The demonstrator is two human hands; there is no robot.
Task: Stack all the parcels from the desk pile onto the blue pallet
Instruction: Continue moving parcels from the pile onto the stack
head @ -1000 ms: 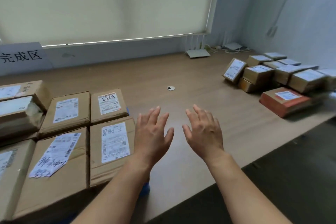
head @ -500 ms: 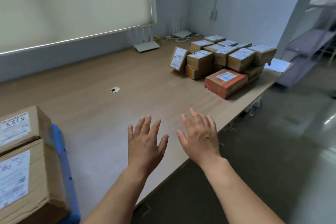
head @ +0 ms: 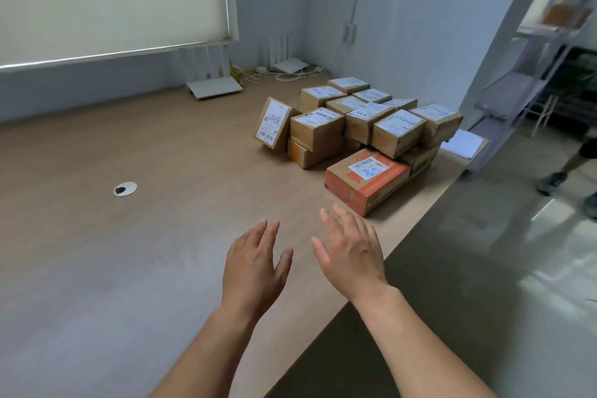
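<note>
L hand [head: 255,268] + R hand [head: 350,255] both over the table [head: 129,268], palms down, holding nothing, not touching each other. L fingers [head: 269,233] straight and close together, thumb out to the side. R fingers [head: 342,220] straight, slightly fanned. R hand is near the table's front edge, which runs diagonally from bottom centre up to the right. Dark glossy floor [head: 484,268] beyond it.

Parcel pile [head: 355,126] sits at far right end of table, near the wall corner, well apart from both hands. Approx two layers: brown cardboard boxes, tape-wrapped, white printed labels on top, some w/ handwriting. Orange parcel [head: 365,181] is nearest the hands: flat, rectangular, label on top, lying on the table at the front of the pile, close to the front edge. Leaning parcel [head: 273,119] at pile's left end is tilted, label face toward cam, propped on the neighbouring stack. Right-side boxes reach close to the table end. White paper sheet [head: 463,143] lies just beyond them.

Room to move: wide stretch of matte wood-grain laminate left of the pile, w/ a round cable grommet [head: 125,189] set in it. White router [head: 214,87] w/ antennas at the back wall, second router [head: 289,65] + cables in the corner behind the pile. Roller blind [head: 106,0] above. Metal shelf rack [head: 533,74] stands right of the table end, a person's shoe [head: 550,182] on the floor beside it.
</note>
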